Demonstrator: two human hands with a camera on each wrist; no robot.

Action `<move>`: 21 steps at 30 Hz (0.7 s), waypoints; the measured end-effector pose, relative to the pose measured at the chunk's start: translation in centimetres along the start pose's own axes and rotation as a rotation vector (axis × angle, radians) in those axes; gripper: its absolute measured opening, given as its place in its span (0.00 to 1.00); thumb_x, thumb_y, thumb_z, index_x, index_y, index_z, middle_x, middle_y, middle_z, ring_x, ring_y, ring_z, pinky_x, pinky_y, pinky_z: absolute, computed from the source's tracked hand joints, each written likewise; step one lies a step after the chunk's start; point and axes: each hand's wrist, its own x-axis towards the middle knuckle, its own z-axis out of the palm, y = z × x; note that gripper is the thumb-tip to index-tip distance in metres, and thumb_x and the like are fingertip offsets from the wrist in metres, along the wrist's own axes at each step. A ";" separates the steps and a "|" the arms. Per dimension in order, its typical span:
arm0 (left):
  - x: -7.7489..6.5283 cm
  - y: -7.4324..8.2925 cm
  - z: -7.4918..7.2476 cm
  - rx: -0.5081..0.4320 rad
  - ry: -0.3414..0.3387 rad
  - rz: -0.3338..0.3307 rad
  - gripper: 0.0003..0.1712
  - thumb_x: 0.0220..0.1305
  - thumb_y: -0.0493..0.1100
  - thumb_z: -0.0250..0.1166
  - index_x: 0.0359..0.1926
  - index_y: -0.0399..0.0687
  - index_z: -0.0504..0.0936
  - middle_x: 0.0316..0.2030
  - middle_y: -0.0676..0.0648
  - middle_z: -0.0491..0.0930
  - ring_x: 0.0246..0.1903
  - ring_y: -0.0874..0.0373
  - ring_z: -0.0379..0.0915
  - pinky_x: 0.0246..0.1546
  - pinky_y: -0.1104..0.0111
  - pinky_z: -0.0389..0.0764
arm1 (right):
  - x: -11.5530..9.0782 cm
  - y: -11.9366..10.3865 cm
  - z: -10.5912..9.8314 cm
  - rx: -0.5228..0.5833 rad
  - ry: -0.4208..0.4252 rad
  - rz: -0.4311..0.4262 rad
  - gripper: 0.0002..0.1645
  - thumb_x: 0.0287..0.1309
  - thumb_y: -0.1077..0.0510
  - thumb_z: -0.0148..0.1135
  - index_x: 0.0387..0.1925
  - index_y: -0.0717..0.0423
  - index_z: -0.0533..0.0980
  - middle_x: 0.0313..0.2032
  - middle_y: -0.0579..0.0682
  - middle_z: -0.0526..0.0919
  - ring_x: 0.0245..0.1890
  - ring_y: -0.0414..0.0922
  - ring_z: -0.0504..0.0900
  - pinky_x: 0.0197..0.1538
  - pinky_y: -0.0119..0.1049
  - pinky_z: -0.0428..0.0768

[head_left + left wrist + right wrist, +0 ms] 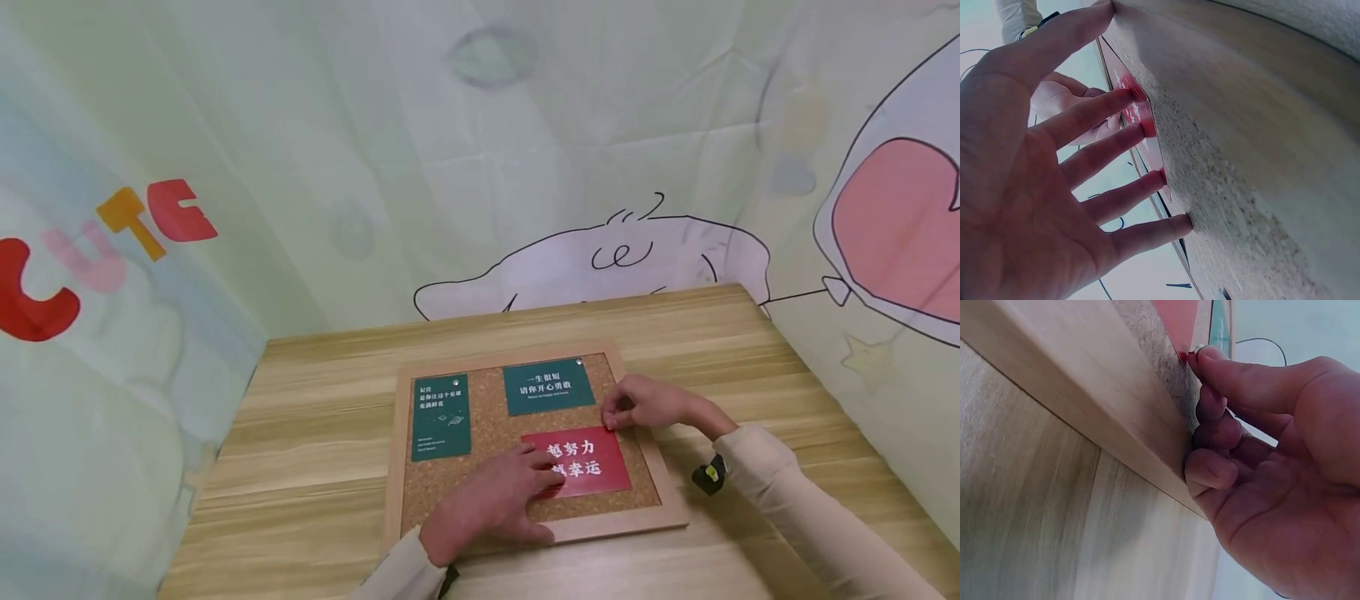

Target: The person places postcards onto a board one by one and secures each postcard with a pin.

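A red card (pixel 596 479) with white lettering lies on the cork board (pixel 487 421), low and to the right. My left hand (pixel 498 492) spreads over its left part, fingers extended, with fingertips (pixel 1142 130) on the card and cork and the thumb at the frame's lower edge. At the card's upper right corner, my right hand (pixel 651 402) pinches a small silver pushpin (pixel 1198 348) between thumb and forefinger, its other fingers curled beside the wooden frame (pixel 1110 394). The pin's point is hidden by the fingers.
Two green cards are on the board: an upright one (pixel 441 433) at left and a wide one (pixel 550 400) at top, each with a silver pin (pixel 455 382) near its upper right corner. The board lies on a wooden table (pixel 300 442) against a printed curtain (pixel 337 167).
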 end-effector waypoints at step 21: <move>0.0 -0.1 0.0 -0.019 -0.015 -0.013 0.45 0.54 0.68 0.76 0.71 0.64 0.76 0.71 0.56 0.70 0.71 0.49 0.65 0.67 0.55 0.71 | -0.1 -0.9 0.8 0.184 0.075 0.256 0.05 0.67 0.64 0.66 0.37 0.60 0.86 0.32 0.48 0.84 0.33 0.44 0.74 0.38 0.37 0.71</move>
